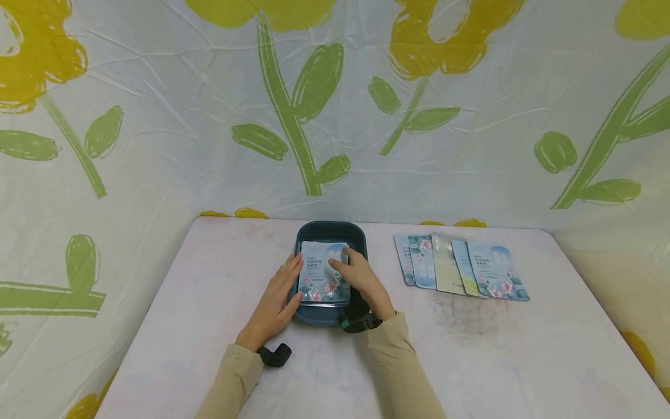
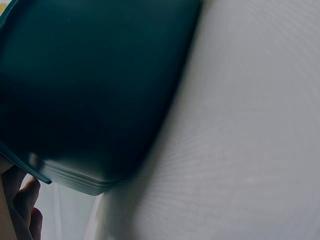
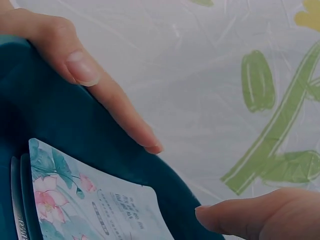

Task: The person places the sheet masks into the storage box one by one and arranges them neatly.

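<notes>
A dark teal bin [image 1: 320, 316] stands on the table and holds a small stack of sheet mask packets. The top packet [image 1: 319, 273] is pale blue with pink flowers. Against the bin's left rim rests my left hand [image 1: 277, 299], fingers straight along the edge. In the left wrist view, fingers [image 2: 26, 202] show beside the rim, below the bin's smooth outer wall [image 2: 95, 85]. My right hand [image 1: 361, 279] is over the bin's right side, thumb and forefinger spread above the packets. In the right wrist view its fingertip [image 3: 207, 215] is apart from the flowered packet [image 3: 100, 200].
Right of the bin, several more sheet mask packets [image 1: 497, 270] lie overlapped in a fanned row. The pale table [image 1: 230, 262] meets a flower-printed sheet [image 1: 173, 145] behind it. Each wrist wears a black strapped device [image 1: 275, 355].
</notes>
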Tool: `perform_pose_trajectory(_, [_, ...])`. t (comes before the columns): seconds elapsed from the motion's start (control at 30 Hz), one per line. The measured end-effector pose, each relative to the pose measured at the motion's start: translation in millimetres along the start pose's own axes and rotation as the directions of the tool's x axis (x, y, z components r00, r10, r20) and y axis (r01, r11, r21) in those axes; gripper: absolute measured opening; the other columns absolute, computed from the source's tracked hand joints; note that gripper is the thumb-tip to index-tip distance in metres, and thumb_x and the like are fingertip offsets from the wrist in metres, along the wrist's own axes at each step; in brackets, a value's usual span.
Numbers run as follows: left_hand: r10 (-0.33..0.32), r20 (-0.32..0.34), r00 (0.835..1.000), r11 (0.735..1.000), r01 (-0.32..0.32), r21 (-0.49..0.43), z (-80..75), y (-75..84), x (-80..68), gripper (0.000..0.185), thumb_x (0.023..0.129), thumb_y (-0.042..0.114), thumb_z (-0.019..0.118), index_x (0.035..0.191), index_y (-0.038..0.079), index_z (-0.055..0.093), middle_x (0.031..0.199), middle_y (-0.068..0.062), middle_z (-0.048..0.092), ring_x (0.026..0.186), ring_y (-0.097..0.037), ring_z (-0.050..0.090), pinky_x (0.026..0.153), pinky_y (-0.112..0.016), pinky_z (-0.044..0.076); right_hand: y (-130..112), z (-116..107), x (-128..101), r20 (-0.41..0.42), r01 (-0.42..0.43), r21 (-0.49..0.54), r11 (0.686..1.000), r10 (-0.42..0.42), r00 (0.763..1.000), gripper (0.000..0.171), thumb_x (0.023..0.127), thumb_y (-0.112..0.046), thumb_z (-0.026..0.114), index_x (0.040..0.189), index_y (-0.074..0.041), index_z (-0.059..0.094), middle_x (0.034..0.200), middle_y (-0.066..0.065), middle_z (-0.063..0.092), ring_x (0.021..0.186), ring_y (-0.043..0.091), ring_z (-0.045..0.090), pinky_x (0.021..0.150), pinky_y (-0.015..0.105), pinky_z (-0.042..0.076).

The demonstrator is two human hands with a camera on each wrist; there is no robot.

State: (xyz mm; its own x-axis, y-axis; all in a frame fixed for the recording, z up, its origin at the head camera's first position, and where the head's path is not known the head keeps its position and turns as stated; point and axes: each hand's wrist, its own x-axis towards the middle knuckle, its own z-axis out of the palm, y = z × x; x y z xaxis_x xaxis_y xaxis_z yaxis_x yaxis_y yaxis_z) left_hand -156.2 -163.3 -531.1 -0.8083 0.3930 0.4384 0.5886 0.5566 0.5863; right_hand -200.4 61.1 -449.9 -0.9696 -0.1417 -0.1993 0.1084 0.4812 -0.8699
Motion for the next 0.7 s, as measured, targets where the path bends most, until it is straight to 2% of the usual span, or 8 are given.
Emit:
perform_pose_trajectory(0.17, [-0.006, 0.003, 1.0, 1.0, 0.006, 0.001, 0.3, -0.3, -0.1, 0.065, 0.101, 0.033, 0.044, 0.157, 0.007, 0.025, 0.166, 0.002, 0.016, 0.152, -0.027, 0.011, 0.119, -0.057, 0.016, 2.6, 1.4, -0.6, -0.005, 0.017, 0.026, 1.0, -0.017, 1.0, 0.066, 0.097, -0.024, 0.06, 0.147, 0.011, 0.035, 0.154, 0.028, 0.032, 0.143, 0.042, 0.03, 0.114, 0.057, 0.03])
perform_pose_trajectory(0.47, [0.004, -0.004, 1.0, 1.0, -0.004, -0.003, 1.3, -1.7, -0.1, 0.065, 0.101, 0.03, 0.046, 0.157, 0.006, 0.025, 0.165, 0.0, 0.017, 0.152, -0.027, 0.011, 0.119, -0.058, 0.015, 5.8, 7.1, -2.1, -0.039, 0.012, 0.037, 0.999, -0.011, 0.999, 0.065, 0.098, -0.027, 0.06, 0.148, 0.007, 0.037, 0.155, 0.027, 0.032, 0.144, 0.041, 0.028, 0.115, 0.059, 0.027])
perform_pose_trajectory(0.57, [0.009, -0.007, 1.0, 1.0, -0.009, -0.002, 1.7, -2.1, 0.0, 0.065, 0.101, 0.031, 0.045, 0.157, 0.005, 0.026, 0.165, 0.0, 0.017, 0.152, -0.028, 0.012, 0.119, -0.058, 0.016, 6.0, 8.6, -3.6, -0.04, -0.002, 0.07, 0.998, 0.005, 0.999, 0.066, 0.098, -0.027, 0.06, 0.149, 0.006, 0.035, 0.157, 0.026, 0.029, 0.145, 0.042, 0.026, 0.115, 0.06, 0.025])
perform_pose_trajectory(0.7, [0.004, -0.004, 1.0, 1.0, -0.004, -0.003, 1.8, -1.7, -0.2, 0.065, 0.1, 0.03, 0.046, 0.157, 0.006, 0.025, 0.166, 0.001, 0.016, 0.152, -0.027, 0.011, 0.119, -0.058, 0.016, 5.9, 8.3, -5.6, -0.039, -0.006, 0.161, 0.987, 0.013, 0.999, 0.07, 0.098, -0.025, 0.059, 0.152, 0.006, 0.028, 0.159, 0.025, 0.023, 0.146, 0.041, 0.022, 0.117, 0.057, 0.022])
